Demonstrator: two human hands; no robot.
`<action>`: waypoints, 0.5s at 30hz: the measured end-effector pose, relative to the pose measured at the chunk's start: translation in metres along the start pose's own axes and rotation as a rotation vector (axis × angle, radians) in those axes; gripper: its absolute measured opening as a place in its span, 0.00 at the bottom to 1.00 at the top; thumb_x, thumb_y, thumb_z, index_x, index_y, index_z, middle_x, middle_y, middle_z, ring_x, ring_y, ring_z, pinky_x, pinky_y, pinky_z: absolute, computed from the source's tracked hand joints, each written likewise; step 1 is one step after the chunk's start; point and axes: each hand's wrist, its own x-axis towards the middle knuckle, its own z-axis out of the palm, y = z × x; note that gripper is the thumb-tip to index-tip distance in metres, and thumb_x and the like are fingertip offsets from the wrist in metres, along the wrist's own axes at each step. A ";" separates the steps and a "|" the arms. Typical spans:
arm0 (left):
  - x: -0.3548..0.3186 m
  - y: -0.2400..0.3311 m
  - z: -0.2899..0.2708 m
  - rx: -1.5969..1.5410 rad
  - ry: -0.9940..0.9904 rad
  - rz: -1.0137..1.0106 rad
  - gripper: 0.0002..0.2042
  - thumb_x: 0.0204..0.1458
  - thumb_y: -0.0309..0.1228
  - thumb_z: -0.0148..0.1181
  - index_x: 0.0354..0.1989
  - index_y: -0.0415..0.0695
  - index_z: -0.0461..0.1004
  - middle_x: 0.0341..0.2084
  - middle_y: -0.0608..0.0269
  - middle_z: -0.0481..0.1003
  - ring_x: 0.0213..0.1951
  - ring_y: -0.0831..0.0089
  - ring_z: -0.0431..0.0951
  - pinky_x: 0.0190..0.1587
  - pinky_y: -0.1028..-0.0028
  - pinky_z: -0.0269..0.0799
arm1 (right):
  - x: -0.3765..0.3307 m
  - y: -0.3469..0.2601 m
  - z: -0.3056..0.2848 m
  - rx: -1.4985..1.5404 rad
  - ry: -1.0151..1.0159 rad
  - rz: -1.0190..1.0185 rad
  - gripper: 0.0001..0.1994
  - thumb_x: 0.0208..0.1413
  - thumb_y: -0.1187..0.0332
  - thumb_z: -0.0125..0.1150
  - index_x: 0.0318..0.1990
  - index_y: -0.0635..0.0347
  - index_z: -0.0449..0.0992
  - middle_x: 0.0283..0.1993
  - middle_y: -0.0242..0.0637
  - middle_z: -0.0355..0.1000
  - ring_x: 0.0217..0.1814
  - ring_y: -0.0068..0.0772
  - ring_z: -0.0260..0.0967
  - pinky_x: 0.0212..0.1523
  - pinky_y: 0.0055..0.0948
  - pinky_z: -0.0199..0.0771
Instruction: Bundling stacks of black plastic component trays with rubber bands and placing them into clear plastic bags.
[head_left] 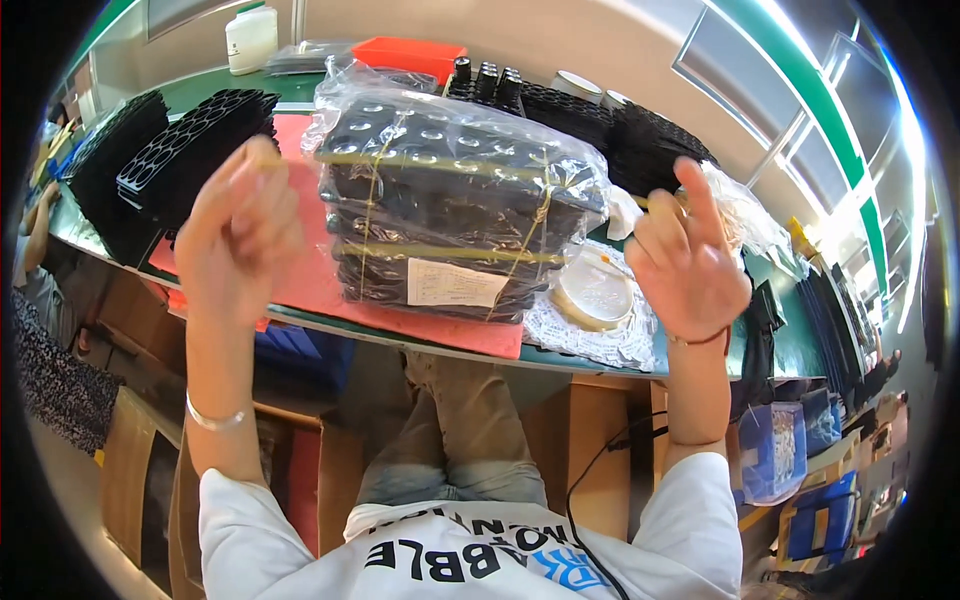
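Note:
A bulky package of stacked black trays (450, 225) in clear plastic film stands in the middle of the bench. Yellowish strings (366, 225) run round it, and a pale paper label (456, 284) is on its front. To its left my left hand (245, 225) is raised, fingers curled in and a little blurred; whatever they may hold is hidden. On the other side my right hand (690, 262) is held up, index finger stretched out and the others loosely bent, with nothing seen in it. Both hands are apart from the package. Beneath it lies a pink mat (300, 275).
A roll of tape (592, 292) rests on white cloth (625, 345) near my right hand. Black honeycomb trays (190, 145) stand at the left, more (650, 140) behind the package. A red bin (405, 55) and white jug (251, 42) are at the back. Cardboard boxes (600, 440) stand below.

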 end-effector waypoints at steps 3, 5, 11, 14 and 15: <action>0.024 0.013 -0.009 0.078 0.095 -0.089 0.07 0.55 0.29 0.50 0.26 0.45 0.61 0.14 0.78 0.52 0.14 0.90 0.49 0.16 0.86 0.44 | 0.014 0.007 -0.005 0.077 0.092 0.025 0.29 0.49 0.73 0.50 0.61 0.63 0.52 0.30 0.31 0.55 0.29 0.22 0.51 0.32 0.23 0.55; 0.037 0.015 -0.011 0.207 0.207 -0.173 0.07 0.54 0.31 0.52 0.26 0.45 0.64 0.15 0.79 0.53 0.14 0.90 0.48 0.15 0.86 0.44 | 0.019 0.011 -0.015 0.163 0.133 0.047 0.24 0.50 0.75 0.48 0.57 0.62 0.58 0.30 0.32 0.56 0.28 0.21 0.52 0.31 0.22 0.56; 0.049 0.006 -0.035 0.274 0.456 -0.322 0.11 0.53 0.31 0.55 0.19 0.47 0.63 0.14 0.79 0.59 0.11 0.90 0.49 0.13 0.86 0.40 | 0.015 0.032 -0.030 0.361 0.333 0.164 0.08 0.52 0.73 0.47 0.41 0.56 0.64 0.28 0.30 0.61 0.24 0.20 0.55 0.29 0.21 0.57; 0.035 0.000 -0.050 0.211 0.418 -0.430 0.12 0.53 0.32 0.53 0.19 0.50 0.60 0.13 0.79 0.53 0.13 0.88 0.48 0.15 0.84 0.42 | 0.008 0.037 -0.027 0.319 0.378 0.147 0.07 0.52 0.74 0.47 0.39 0.54 0.64 0.27 0.28 0.62 0.22 0.19 0.55 0.28 0.21 0.56; 0.028 -0.004 -0.053 0.262 0.384 -0.427 0.12 0.54 0.32 0.51 0.19 0.50 0.60 0.13 0.79 0.52 0.13 0.89 0.47 0.15 0.84 0.42 | 0.007 0.038 -0.027 0.299 0.411 0.139 0.07 0.52 0.75 0.47 0.39 0.54 0.64 0.27 0.28 0.62 0.22 0.19 0.54 0.27 0.21 0.56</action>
